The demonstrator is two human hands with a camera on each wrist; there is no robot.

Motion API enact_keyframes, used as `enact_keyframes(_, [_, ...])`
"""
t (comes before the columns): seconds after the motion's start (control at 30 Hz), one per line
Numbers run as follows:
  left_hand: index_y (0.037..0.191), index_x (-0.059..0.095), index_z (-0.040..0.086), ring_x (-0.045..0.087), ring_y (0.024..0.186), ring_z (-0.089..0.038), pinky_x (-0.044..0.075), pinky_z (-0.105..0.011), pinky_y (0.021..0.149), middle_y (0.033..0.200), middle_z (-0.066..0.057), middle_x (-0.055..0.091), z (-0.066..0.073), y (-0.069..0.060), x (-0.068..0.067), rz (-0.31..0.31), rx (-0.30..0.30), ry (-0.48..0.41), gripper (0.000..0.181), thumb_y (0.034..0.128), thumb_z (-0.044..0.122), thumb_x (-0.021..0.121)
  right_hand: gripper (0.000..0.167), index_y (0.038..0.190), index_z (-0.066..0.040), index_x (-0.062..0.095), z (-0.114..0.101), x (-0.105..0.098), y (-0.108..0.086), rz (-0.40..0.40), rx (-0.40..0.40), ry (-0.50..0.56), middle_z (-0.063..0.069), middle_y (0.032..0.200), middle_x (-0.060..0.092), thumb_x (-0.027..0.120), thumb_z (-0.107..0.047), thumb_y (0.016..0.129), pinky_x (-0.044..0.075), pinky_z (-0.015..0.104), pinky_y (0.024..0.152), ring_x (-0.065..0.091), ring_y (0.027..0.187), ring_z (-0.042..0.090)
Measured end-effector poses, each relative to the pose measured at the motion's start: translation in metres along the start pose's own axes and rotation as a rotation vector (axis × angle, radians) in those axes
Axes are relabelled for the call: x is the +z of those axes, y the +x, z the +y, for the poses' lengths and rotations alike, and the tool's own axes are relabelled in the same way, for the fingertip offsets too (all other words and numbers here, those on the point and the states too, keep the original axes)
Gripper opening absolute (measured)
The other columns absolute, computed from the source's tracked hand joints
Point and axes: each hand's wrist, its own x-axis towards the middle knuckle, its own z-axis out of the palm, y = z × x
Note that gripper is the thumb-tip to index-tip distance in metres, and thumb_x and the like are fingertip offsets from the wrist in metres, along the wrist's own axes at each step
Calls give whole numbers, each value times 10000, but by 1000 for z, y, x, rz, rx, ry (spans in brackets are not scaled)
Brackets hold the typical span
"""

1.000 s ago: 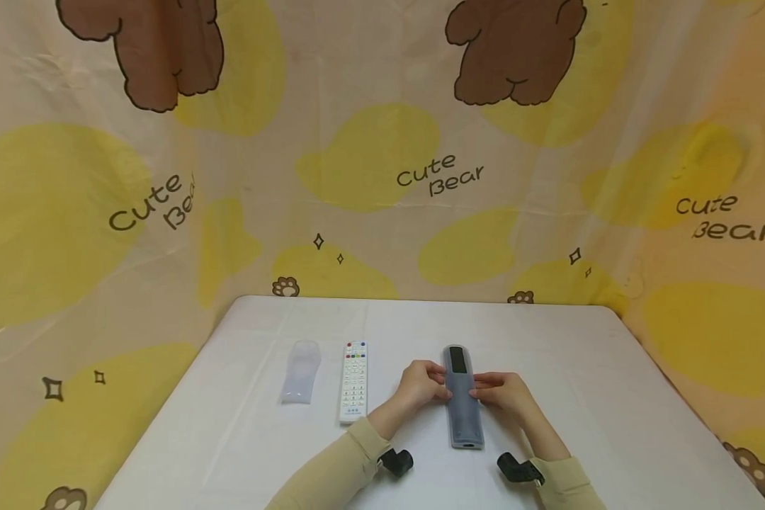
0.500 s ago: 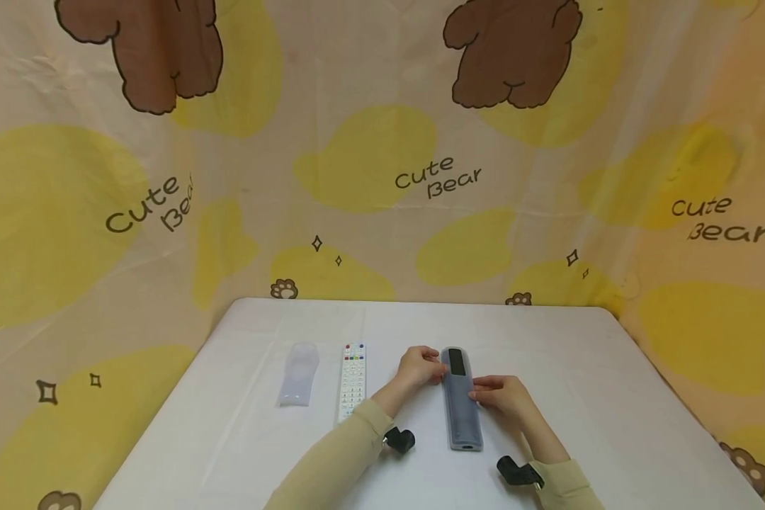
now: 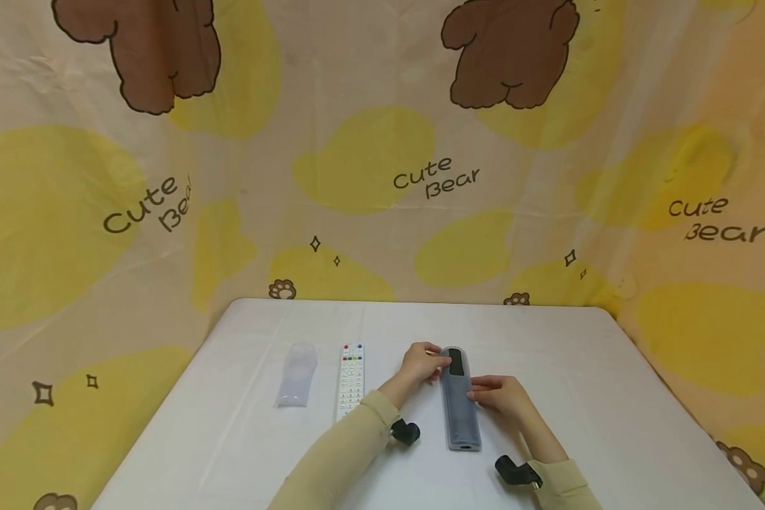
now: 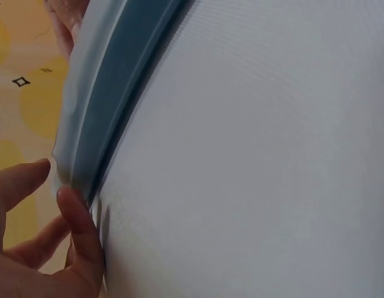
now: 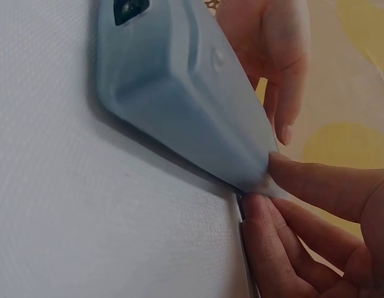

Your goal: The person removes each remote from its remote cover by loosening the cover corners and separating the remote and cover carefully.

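A dark grey-blue remote control (image 3: 461,418) in a translucent sleeve lies lengthwise on the table, its black window at the far end. At its upper left edge, my left hand (image 3: 418,364) has the thumb on top beside the window and other fingers against the side. My right hand (image 3: 500,394) pinches the sleeve's right edge about midway along, thumb above and fingers low at the side, as the right wrist view shows. In the left wrist view, the fingertips (image 4: 72,202) of my left hand close around the sleeve's edge.
Left of my left forearm lies a white remote control (image 3: 351,375), its near end hidden by the sleeve. Farther left is an empty clear sleeve (image 3: 297,375). The white table (image 3: 242,453) meets a bear-print curtain (image 3: 363,163) at the back.
My left hand has slid up along the grey remote control toward its far end, and its thumb has come onto the top. My right hand stays at the right edge.
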Motion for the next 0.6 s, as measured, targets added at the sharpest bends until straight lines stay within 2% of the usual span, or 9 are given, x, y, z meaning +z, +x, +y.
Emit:
enact_keyframes(0.27, [1049, 642, 2, 544, 509, -87, 470, -195, 429, 811, -72, 702, 4, -2, 1, 23, 19, -17, 325, 771, 116, 764, 428, 1114, 73, 652, -1, 0, -1, -5, 9, 61, 126, 936, 726, 787, -84, 739, 562, 253, 709, 648, 790, 101])
enact_keyframes(0.47, [1018, 619, 1, 584, 551, -99, 536, -235, 498, 882, -118, 707, 9, -1, -1, 54, 94, -6, 335, 759, 135, 783, 468, 1153, 76, 622, -6, -1, -3, -16, 12, 118, 153, 984, 711, 784, -77, 741, 581, 321, 752, 669, 815, 142])
enact_keyframes(0.6, [977, 615, 2, 632, 591, -117, 569, -260, 543, 888, -116, 693, 17, -2, -3, 79, 139, -23, 332, 727, 108, 806, 471, 1156, 43, 627, -11, -4, -5, -4, 2, 92, 147, 1012, 707, 788, -108, 740, 577, 321, 759, 662, 836, 148])
